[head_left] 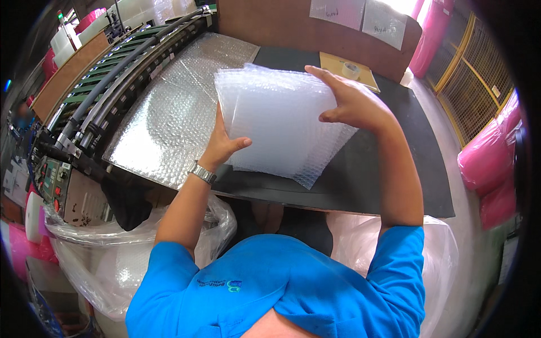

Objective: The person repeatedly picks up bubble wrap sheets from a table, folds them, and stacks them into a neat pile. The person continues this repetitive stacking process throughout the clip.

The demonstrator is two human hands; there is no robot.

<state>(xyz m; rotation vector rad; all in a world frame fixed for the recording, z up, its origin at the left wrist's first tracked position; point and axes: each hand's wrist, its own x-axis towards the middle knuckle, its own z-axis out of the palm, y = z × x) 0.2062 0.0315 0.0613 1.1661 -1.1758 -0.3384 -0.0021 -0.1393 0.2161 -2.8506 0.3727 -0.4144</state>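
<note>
A loose stack of clear bubble wrap sheets (276,121) stands tilted over the dark tabletop, its edges not quite lined up and one corner hanging lower at the front right. My left hand (225,141) grips the stack by its left side, thumb on the near face and the other fingers mostly hidden behind. At the upper right corner, my right hand (355,101) is spread, with its index finger reaching along the top edge and the thumb apart below, resting against the sheets. A metal-banded watch (202,172) is on my left wrist.
Flat bubble wrap (163,107) covers the left of the table (406,163), beside a roller machine (124,73). A tape roll (350,70) lies on brown card (332,61) at the back, before a brown panel (265,25). Plastic bags (428,265) hang below the front edge.
</note>
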